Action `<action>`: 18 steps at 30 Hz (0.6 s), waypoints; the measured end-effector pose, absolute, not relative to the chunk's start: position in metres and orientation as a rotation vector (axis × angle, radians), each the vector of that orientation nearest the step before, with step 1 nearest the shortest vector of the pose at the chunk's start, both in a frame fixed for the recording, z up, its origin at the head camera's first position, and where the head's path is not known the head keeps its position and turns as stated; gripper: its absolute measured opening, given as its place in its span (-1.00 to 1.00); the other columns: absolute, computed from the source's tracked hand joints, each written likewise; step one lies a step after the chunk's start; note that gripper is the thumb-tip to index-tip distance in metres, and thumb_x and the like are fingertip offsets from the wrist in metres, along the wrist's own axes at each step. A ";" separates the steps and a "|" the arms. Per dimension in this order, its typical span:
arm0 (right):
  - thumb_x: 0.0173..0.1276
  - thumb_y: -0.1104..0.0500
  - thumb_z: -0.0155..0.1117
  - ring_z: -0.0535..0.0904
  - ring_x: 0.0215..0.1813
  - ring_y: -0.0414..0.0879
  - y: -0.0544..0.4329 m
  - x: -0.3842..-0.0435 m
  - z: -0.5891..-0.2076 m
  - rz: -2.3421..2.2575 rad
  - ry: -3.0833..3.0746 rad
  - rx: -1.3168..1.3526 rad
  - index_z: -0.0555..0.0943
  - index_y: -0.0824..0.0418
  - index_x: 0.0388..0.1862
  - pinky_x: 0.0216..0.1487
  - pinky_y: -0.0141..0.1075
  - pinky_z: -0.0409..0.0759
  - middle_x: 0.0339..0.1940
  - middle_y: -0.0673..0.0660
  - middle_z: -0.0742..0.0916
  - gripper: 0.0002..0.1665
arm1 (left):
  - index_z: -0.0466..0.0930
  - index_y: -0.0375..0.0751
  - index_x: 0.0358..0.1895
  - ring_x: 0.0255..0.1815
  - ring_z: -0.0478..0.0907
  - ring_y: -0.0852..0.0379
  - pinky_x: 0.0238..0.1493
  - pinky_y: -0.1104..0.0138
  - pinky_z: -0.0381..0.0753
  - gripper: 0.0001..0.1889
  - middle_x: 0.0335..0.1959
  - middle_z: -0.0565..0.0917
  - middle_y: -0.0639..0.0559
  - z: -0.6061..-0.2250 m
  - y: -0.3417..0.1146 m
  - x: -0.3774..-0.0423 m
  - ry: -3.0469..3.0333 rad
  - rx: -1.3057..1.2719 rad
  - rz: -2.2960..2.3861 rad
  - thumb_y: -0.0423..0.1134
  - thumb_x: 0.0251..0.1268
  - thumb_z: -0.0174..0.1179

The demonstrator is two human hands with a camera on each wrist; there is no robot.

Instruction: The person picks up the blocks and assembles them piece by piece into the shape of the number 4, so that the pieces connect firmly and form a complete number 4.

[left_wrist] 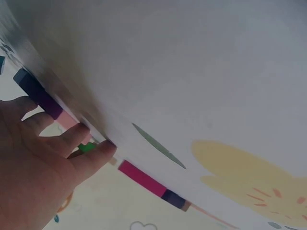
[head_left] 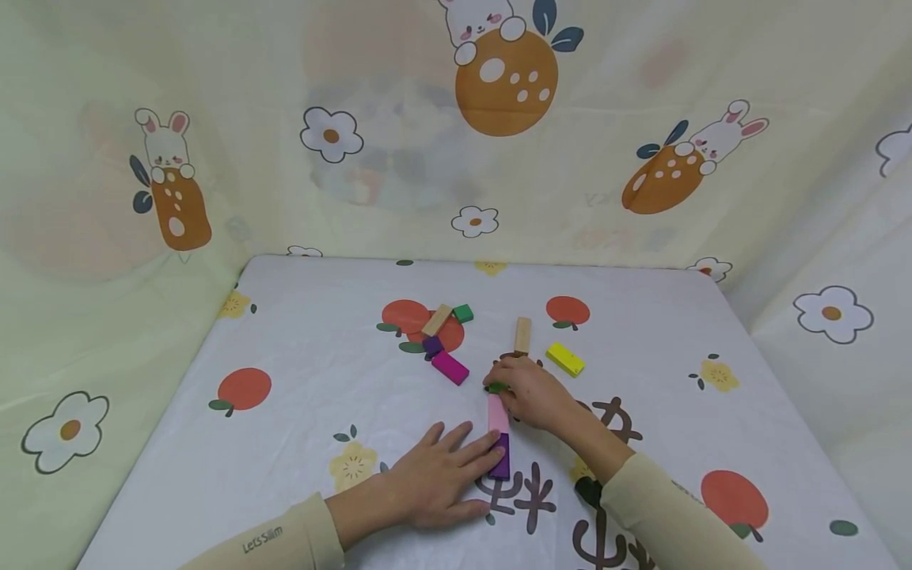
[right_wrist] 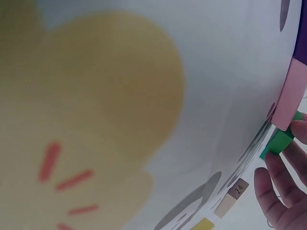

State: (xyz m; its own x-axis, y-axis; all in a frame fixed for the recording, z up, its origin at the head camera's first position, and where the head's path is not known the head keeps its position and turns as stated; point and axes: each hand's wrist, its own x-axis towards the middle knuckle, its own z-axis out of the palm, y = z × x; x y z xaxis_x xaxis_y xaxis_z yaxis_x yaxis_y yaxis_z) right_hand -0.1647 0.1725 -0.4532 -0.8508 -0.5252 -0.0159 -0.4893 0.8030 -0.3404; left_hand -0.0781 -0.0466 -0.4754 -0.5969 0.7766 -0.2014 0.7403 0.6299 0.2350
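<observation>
Green block (head_left: 497, 388) is partly hidden by the right hand (head_left: 533, 393) pinching it.

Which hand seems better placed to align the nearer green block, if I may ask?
Probably the right hand: it pinches that green block by the pink block, while the left hand touches the purple block.
</observation>
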 end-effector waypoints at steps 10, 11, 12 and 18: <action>0.40 0.26 0.39 0.65 0.18 0.04 0.171 -0.165 -0.455 -0.479 2.867 -0.785 0.79 0.11 0.01 0.27 -0.03 0.64 0.04 0.08 0.77 -0.76 | -0.04 0.30 0.69 0.72 0.02 -0.10 0.59 -0.21 0.13 -0.23 0.73 -0.04 0.27 -0.472 -0.046 -0.078 2.563 1.219 0.186 0.42 0.52 -0.22; 0.40 0.27 0.39 0.65 0.18 0.04 0.171 -0.165 -0.455 -0.477 2.867 -0.787 0.79 0.11 0.01 0.27 -0.03 0.64 0.04 0.08 0.77 -0.76 | -0.04 0.30 0.69 0.72 0.02 -0.10 0.59 -0.21 0.13 -0.23 0.73 -0.04 0.26 -0.472 -0.046 -0.078 2.563 1.221 0.187 0.42 0.52 -0.22; 0.40 0.27 0.38 0.65 0.17 0.04 0.171 -0.165 -0.455 -0.478 2.866 -0.789 0.79 0.12 0.01 0.27 -0.03 0.64 0.04 0.08 0.78 -0.76 | -0.04 0.29 0.69 0.71 0.02 -0.11 0.59 -0.21 0.13 -0.23 0.73 -0.04 0.26 -0.472 -0.046 -0.078 2.563 1.222 0.187 0.42 0.52 -0.22; 0.42 0.26 0.36 0.67 0.15 0.01 0.172 -0.167 -0.455 -0.493 2.850 -0.769 0.78 0.11 -0.01 0.26 -0.06 0.65 0.01 0.06 0.78 -0.78 | -0.04 0.30 0.69 0.71 0.03 -0.11 0.59 -0.21 0.13 -0.24 0.73 -0.04 0.26 -0.473 -0.046 -0.078 2.566 1.227 0.183 0.42 0.53 -0.23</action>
State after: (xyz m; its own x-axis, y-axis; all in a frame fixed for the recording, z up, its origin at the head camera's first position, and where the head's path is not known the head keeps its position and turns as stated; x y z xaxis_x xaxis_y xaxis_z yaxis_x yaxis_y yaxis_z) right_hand -0.1666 0.1716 -0.4554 -0.8575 -0.5113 -0.0570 -0.4625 0.8147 -0.3498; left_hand -0.0784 -0.0465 -0.4731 -0.5948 0.7774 -0.2046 0.7403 0.6290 0.2373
